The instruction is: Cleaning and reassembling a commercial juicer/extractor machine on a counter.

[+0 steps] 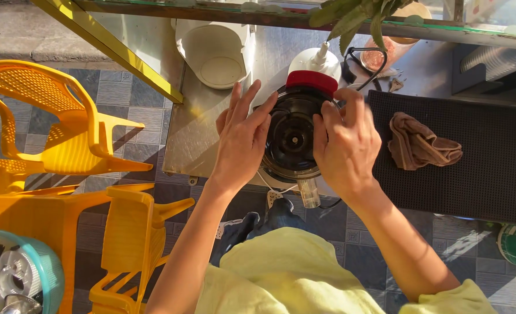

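Gripping the round black juicer bowl (293,139) from both sides, the left hand (241,142) lies with fingers spread flat against its rim while the right hand (345,145) curls over the opposite edge; the bowl sits on the steel counter (194,134), beside a black mat (479,151) with a brown cloth (422,142).

Both your hands meet at frame centre.
Your left hand (241,139) lies flat, fingers spread; your right hand (344,145) curls, fingers bent.

A round dark juicer bowl (293,139) with red clamp stands upright on the steel counter.
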